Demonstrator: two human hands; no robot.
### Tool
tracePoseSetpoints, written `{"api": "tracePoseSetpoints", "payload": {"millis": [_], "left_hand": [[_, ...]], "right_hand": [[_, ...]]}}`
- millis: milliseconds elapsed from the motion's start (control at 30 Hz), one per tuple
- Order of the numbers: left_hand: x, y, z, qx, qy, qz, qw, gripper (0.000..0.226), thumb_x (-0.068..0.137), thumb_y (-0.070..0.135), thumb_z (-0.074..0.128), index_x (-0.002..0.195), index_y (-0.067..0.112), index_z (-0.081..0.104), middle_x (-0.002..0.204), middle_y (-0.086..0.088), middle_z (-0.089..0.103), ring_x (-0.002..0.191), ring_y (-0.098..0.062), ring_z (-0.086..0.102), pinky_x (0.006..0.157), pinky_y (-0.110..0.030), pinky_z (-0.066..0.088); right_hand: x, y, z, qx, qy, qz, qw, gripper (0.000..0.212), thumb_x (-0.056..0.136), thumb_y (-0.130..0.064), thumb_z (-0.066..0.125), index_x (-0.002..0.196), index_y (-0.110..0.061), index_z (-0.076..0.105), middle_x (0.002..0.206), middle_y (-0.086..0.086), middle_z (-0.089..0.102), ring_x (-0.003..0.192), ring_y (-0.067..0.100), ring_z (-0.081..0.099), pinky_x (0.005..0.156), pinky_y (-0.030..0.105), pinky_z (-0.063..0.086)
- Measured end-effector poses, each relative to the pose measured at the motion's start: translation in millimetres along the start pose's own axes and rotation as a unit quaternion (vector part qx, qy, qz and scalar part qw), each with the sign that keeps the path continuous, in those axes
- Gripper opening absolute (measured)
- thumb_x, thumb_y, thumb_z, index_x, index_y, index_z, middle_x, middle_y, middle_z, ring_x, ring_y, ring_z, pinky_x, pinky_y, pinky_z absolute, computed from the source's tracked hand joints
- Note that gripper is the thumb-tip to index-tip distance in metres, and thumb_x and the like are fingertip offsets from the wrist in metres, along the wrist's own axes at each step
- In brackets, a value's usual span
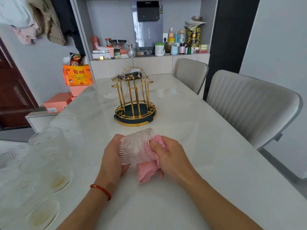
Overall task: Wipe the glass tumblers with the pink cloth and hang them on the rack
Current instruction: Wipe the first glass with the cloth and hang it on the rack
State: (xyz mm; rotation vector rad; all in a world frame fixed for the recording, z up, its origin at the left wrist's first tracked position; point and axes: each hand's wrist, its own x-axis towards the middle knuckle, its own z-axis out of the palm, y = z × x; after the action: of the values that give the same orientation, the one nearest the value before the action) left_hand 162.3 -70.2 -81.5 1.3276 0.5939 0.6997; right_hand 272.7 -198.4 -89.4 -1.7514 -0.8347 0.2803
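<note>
A ribbed clear glass tumbler (pixel 137 146) lies on its side just above the table, gripped from the left by my left hand (pixel 112 156). My right hand (pixel 171 155) holds the pink cloth (pixel 149 170) and presses it against the tumbler's right end. Part of the cloth hangs down below the glass. The gold wire rack (pixel 135 100) on its dark green round base stands upright behind my hands, mid-table, with nothing on its pegs. Several more glass tumblers (pixel 49 156) stand at the table's left edge.
White marble table (pixel 191 146). Two grey chairs (pixel 249 103) stand along its right side. A small dark box (pixel 132 75) lies behind the rack. Orange boxes (pixel 76 77) are stacked beyond the left edge, and a cluttered shelf runs along the back wall.
</note>
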Motion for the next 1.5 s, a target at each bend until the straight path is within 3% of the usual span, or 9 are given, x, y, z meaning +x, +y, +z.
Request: {"api": "tracePoseSetpoints", "payload": {"millis": [167, 333, 533, 733, 867, 1033, 1267, 1400, 1500], "left_hand": [[1.2, 2.1, -8.6, 0.026, -0.012, -0.074, 0.997, 0.042, 0.098, 0.05, 0.043, 0.069, 0.021, 0.049, 0.054, -0.004, 0.044, 0.038, -0.014, 0.038, 0.039, -0.016, 0.022], [-3.3, -4.6, -7.0, -0.003, -0.078, -0.004, 0.997, 0.061, 0.101, 0.068, 0.028, 0.088, 0.022, 0.066, 0.057, -0.007, 0.036, 0.044, -0.018, 0.029, 0.046, -0.023, 0.017], [3.0, 5.7, -14.0, 0.067, -0.075, -0.116, 0.988, 0.045, 0.093, 0.063, 0.036, 0.073, 0.025, 0.022, 0.056, 0.003, 0.019, 0.049, -0.013, 0.013, 0.049, -0.019, 0.011], [-6.2, 4.6, -3.4, 0.004, -0.066, -0.077, 0.995, 0.055, 0.101, 0.064, 0.033, 0.069, 0.033, 0.065, 0.062, -0.003, 0.043, 0.048, -0.016, 0.034, 0.046, -0.018, 0.021], [-5.0, 8.3, -2.3, 0.053, -0.015, -0.051, 0.997, 0.037, 0.102, 0.047, 0.035, 0.074, 0.028, 0.046, 0.058, -0.001, 0.03, 0.047, -0.011, 0.022, 0.047, -0.019, 0.016], [-0.3, 12.1, -15.8, 0.161, -0.089, -0.163, 0.969, 0.059, 0.094, 0.069, 0.026, 0.057, 0.024, 0.032, 0.054, -0.002, 0.03, 0.051, -0.016, 0.019, 0.051, -0.027, 0.013], [-3.9, 7.4, -9.5, 0.03, -0.038, -0.13, 0.99, 0.05, 0.099, 0.064, 0.03, 0.067, 0.026, 0.033, 0.055, 0.001, 0.027, 0.049, -0.013, 0.019, 0.05, -0.024, 0.012], [-0.2, 14.8, -24.0, 0.084, -0.098, -0.213, 0.969, 0.049, 0.092, 0.068, 0.032, 0.074, 0.023, 0.02, 0.056, 0.001, 0.021, 0.052, -0.016, 0.012, 0.048, -0.019, 0.011], [-1.0, 13.8, -26.6, 0.11, -0.114, -0.216, 0.964, 0.057, 0.092, 0.074, 0.028, 0.067, 0.023, 0.025, 0.055, -0.002, 0.028, 0.051, -0.017, 0.017, 0.046, -0.019, 0.014]], "right_hand": [[-2.6, -5.2, -12.6, -0.073, -0.004, -0.131, 0.989, 0.02, 0.103, -0.03, 0.05, 0.094, -0.014, 0.06, 0.075, -0.001, 0.065, 0.061, 0.011, 0.06, 0.055, 0.033, 0.05], [-2.4, -4.7, 3.2, -0.024, 0.056, -0.031, 0.998, 0.03, 0.101, -0.036, 0.049, 0.076, -0.021, 0.057, 0.068, -0.001, 0.062, 0.057, 0.021, 0.059, 0.055, 0.044, 0.055], [-5.0, -9.8, -10.2, -0.113, -0.008, -0.113, 0.987, 0.017, 0.101, -0.034, 0.052, 0.093, -0.02, 0.056, 0.081, -0.007, 0.065, 0.072, 0.007, 0.061, 0.06, 0.021, 0.046], [-2.7, -6.3, -2.1, -0.074, 0.067, -0.053, 0.994, 0.026, 0.102, -0.034, 0.05, 0.08, -0.022, 0.056, 0.071, -0.005, 0.06, 0.062, 0.012, 0.057, 0.056, 0.027, 0.047], [-6.5, -8.9, -0.1, -0.074, 0.03, -0.06, 0.995, 0.025, 0.102, -0.033, 0.05, 0.078, -0.025, 0.054, 0.068, -0.009, 0.058, 0.058, 0.006, 0.056, 0.054, 0.025, 0.045], [-7.5, -11.2, -14.7, -0.162, 0.015, -0.191, 0.968, 0.023, 0.102, -0.036, 0.047, 0.11, -0.019, 0.06, 0.085, -0.009, 0.065, 0.077, 0.006, 0.061, 0.065, 0.019, 0.047], [-5.8, -7.3, 1.7, -0.064, 0.02, -0.054, 0.996, 0.026, 0.102, -0.033, 0.049, 0.077, -0.027, 0.054, 0.065, -0.009, 0.057, 0.055, 0.008, 0.055, 0.054, 0.026, 0.043], [-9.6, -8.0, -8.3, -0.166, 0.014, -0.217, 0.962, 0.019, 0.103, -0.033, 0.049, 0.108, -0.019, 0.06, 0.086, -0.011, 0.064, 0.076, 0.004, 0.058, 0.067, 0.012, 0.044], [-8.5, -3.9, -8.0, -0.167, 0.035, -0.217, 0.961, 0.027, 0.102, -0.037, 0.047, 0.115, -0.019, 0.061, 0.092, -0.009, 0.067, 0.081, 0.006, 0.06, 0.072, 0.016, 0.047]]}}
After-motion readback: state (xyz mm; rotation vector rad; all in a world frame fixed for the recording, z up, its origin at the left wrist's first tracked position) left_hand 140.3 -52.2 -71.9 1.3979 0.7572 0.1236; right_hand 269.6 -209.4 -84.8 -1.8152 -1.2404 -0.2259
